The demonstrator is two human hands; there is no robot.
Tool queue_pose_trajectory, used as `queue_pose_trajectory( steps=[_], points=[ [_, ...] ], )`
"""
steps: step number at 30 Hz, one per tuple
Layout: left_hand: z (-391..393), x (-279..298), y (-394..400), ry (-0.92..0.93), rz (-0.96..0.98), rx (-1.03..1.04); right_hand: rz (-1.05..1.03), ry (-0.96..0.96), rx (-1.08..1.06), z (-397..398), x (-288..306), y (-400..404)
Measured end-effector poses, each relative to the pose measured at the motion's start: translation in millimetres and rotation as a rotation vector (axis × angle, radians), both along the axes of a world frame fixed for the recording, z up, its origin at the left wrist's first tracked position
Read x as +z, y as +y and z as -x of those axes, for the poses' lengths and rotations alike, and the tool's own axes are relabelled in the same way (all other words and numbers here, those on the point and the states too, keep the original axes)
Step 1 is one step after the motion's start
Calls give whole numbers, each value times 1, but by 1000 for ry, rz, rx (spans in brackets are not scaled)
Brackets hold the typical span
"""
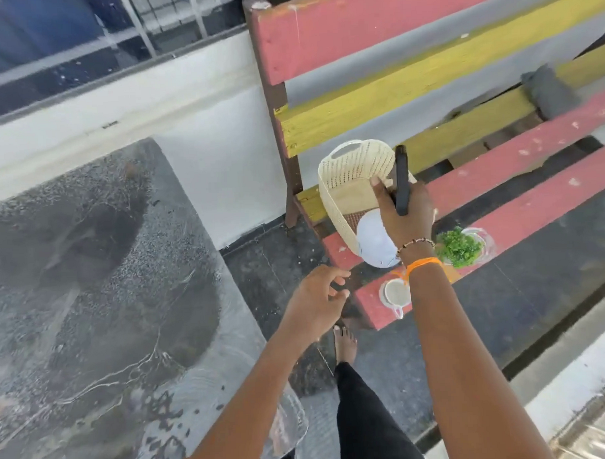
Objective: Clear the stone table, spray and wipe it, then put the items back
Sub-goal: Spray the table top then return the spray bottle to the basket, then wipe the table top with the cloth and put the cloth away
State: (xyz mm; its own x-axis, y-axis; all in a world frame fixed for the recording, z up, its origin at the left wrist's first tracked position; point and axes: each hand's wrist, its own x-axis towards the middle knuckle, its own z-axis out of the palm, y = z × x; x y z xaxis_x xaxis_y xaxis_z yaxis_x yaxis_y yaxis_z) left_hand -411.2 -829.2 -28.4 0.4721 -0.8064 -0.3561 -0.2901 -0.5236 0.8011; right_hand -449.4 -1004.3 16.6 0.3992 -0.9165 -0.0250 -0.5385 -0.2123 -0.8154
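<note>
The right hand (405, 213) closes around two things at once: a slim black phone-like slab (401, 179) clamped upright under the fingers, and the near rim of a cream perforated plastic basket (351, 179), which the thumb pinches. The basket tilts steeply over the left end of the bench seat, and its handle cut-out points up and away. A pale blue rounded lid or bowl (375, 240) shows at the basket's lower edge, partly behind the wrist; whether it lies in the basket or on the seat cannot be told. Beaded and orange thread bands circle that wrist.

The left hand (317, 297) hangs empty, fingers loosely curled and apart, between the bench's front left corner and the table.

On the red-and-yellow slatted wooden bench (518, 160), a clear dish of chopped green herbs (461, 246) sits just right of the wrist, and a small clear cup (394, 293) stands on the front red slat near the left end.

The grey speckled stone table (99, 257) fills the lower left, its top streaked with wet patches.
</note>
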Motion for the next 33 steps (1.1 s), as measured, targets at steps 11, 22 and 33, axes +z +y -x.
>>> queue_pose_trajectory(
  steps=[11,22,33],
  points=[
    [-35,-39,-118,21,-34,300,-37,169,294,-68,-117,-130],
    [-49,-76,-150,30,-130,337,-125,191,432,-94,-194,-167],
    [-45,-89,-162,72,-203,349,-107,64,488,-96,-199,-175]
  ],
)
